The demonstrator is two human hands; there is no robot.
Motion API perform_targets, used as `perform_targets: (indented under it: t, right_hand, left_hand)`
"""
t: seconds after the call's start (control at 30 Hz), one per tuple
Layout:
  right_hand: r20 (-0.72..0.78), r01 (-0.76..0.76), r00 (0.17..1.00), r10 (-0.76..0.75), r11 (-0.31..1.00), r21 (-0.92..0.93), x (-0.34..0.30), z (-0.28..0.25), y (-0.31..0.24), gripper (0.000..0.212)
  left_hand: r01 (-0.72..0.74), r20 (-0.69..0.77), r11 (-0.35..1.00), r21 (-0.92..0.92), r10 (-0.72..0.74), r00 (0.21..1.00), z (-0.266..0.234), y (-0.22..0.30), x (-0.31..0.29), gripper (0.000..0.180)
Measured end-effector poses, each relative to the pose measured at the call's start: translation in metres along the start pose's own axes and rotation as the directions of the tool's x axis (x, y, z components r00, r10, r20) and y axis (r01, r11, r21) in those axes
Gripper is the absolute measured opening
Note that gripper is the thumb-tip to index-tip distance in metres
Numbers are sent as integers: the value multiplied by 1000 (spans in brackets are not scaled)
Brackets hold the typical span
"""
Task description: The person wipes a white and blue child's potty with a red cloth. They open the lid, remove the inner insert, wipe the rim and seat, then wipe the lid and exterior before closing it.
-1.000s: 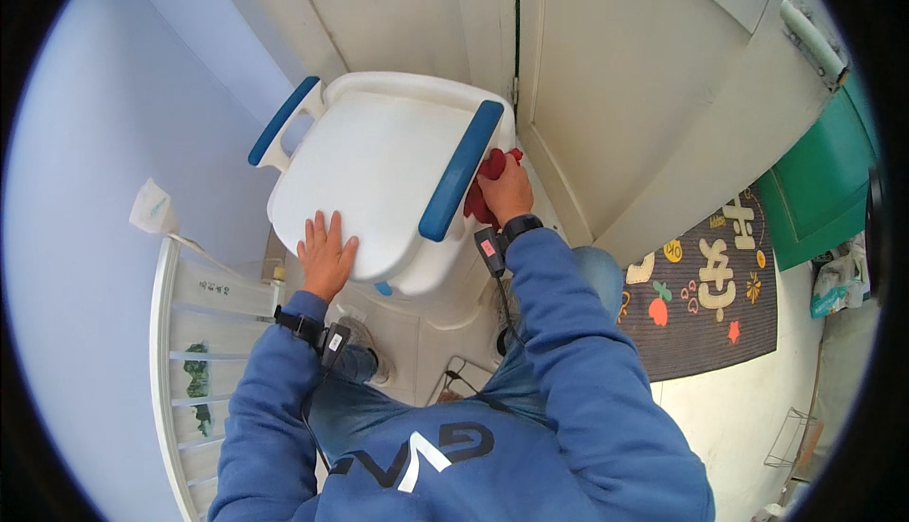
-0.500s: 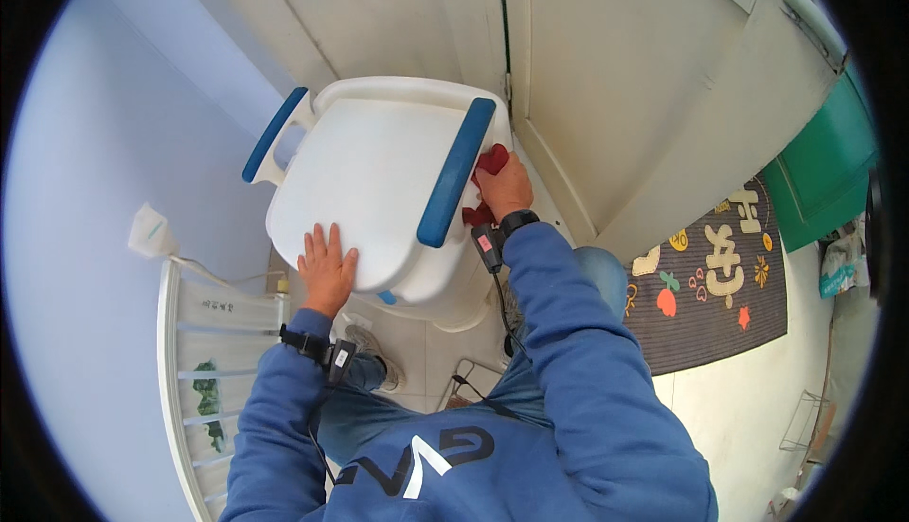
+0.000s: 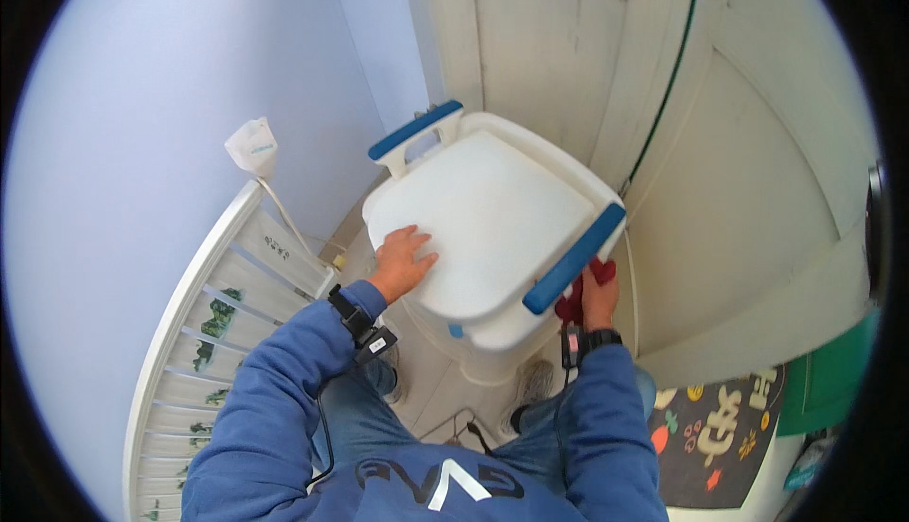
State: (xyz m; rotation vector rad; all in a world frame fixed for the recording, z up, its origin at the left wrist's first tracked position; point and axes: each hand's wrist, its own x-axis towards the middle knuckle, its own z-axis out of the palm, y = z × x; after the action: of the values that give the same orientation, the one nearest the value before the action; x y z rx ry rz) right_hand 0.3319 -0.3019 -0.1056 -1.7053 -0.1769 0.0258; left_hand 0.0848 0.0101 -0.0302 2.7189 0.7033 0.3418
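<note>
A white commode chair (image 3: 502, 214) with a closed lid stands in front of me. It has a blue-topped left armrest (image 3: 417, 131) and a blue-topped right armrest (image 3: 575, 261). My left hand (image 3: 403, 261) lies with spread fingers on the lid's front left part. Beside the chair's right side, just under the right armrest, my right hand (image 3: 599, 297) is closed on a dark red cloth (image 3: 570, 307). The cloth is bunched against the white side; part of it is hidden by the armrest and my fingers. A small blue tab (image 3: 456, 331) shows at the chair's front.
A white radiator (image 3: 194, 314) with painted green decoration runs along the left wall. Above its end is a white cup-shaped piece (image 3: 254, 148) with a cord. Pale panelled doors (image 3: 549, 58) rise behind and to the right. A dark patterned mat (image 3: 720, 446) lies at lower right.
The view has swung left, so the chair sits farther right and lower in the picture. My right hand with the cloth is lower along the chair's side. My left hand stays on the lid.
</note>
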Motion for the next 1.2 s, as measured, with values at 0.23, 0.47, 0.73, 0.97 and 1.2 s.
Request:
perform_targets:
  t: [0.23,0.47,0.73,0.97,1.2]
  right_hand:
    - [45,21,999,-30,983,184,-4,-3,11,24]
    - [45,-20,999,11,979,204,1,7,-3,18]
    - [80,-31,997,4,941,337,43,37,8,23]
    - [44,-117,993,109,946,303,56,46,8,32]
    - [47,-16,999,5,972,236,56,40,8,32]
  left_hand:
    - [104,-307,995,11,-96,947,-26,-95,126,58]
    - [140,-320,906,-400,-282,905,-44,-105,204,44]
    - [59,-301,836,-546,-262,917,-42,-171,168,44]
    - [55,-719,981,184,96,688,-44,-170,185,41]
    - [293,-10,534,-793,-493,870,-57,-150,194,40]
